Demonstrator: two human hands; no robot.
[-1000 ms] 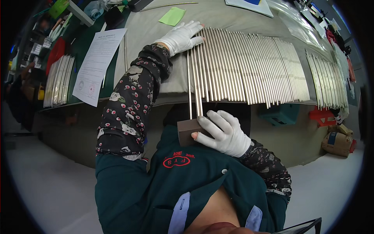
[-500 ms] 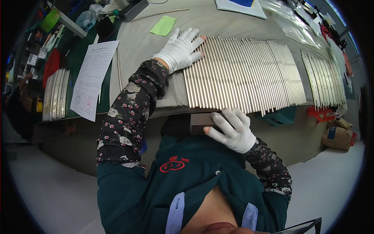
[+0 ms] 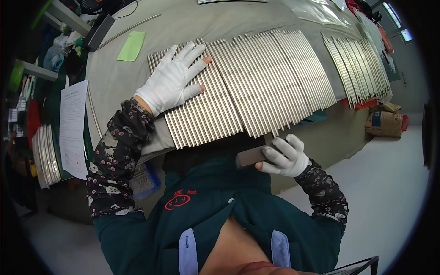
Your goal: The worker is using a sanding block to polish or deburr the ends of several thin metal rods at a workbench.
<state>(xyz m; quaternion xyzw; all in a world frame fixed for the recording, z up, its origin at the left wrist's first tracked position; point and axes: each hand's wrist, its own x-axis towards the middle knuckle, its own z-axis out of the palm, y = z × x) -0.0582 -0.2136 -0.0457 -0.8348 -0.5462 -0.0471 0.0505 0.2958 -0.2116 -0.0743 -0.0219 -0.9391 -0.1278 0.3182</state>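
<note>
A wide row of thin metal rods (image 3: 256, 87) lies side by side on the grey table (image 3: 192, 23), their near ends level with the table's front edge. My left hand (image 3: 172, 80), in a white glove, rests flat with spread fingers on the left part of the row. My right hand (image 3: 284, 156), also gloved, grips a dark rectangular block (image 3: 251, 156) just below the rods' near ends, at the table's edge.
A second batch of rods (image 3: 357, 64) lies at the right of the table. A green note (image 3: 131, 46), a printed sheet (image 3: 73, 128) and a stack of rods (image 3: 46, 156) are at the left. A cardboard box (image 3: 385, 123) stands on the floor.
The few rods that stuck out past the front edge now sit level with the rest. My right hand with the block has moved right along the rod ends. The view has shifted closer.
</note>
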